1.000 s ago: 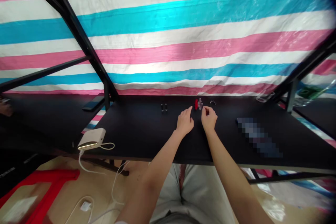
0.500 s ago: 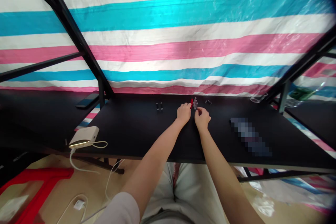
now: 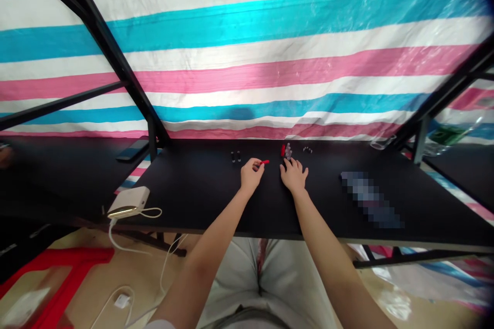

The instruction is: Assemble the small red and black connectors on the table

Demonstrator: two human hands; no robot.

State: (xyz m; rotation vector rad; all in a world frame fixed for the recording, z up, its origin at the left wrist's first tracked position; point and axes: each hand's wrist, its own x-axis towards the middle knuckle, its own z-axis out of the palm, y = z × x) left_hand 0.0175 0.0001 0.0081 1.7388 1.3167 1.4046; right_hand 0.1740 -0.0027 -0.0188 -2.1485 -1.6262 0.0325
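My left hand (image 3: 251,175) is closed, pinching a small slim red piece (image 3: 264,162) above the black table (image 3: 200,195); its exact kind is too small to make out. My right hand (image 3: 294,175) lies open with spread fingers, its fingertips at a small group of clear or whitish pieces (image 3: 288,150). Beside that group, on its left, sits a red bundle (image 3: 283,150). Two short dark sticks with light ends (image 3: 235,157) stand side by side left of my left hand. Farther right lies a little cluster of black and white bits (image 3: 307,150).
A white box-shaped device (image 3: 129,200) with cables is at the table's left edge. A dark phone-like slab (image 3: 133,149) lies on the neighbouring table. A blurred-out object (image 3: 370,199) lies at right. Another person's hand (image 3: 5,156) shows at far left. Black frame bars flank the table.
My left hand has moved left, away from the red bundle, with a red piece in its fingers. The right hand has shifted slightly and its fingers have spread out.
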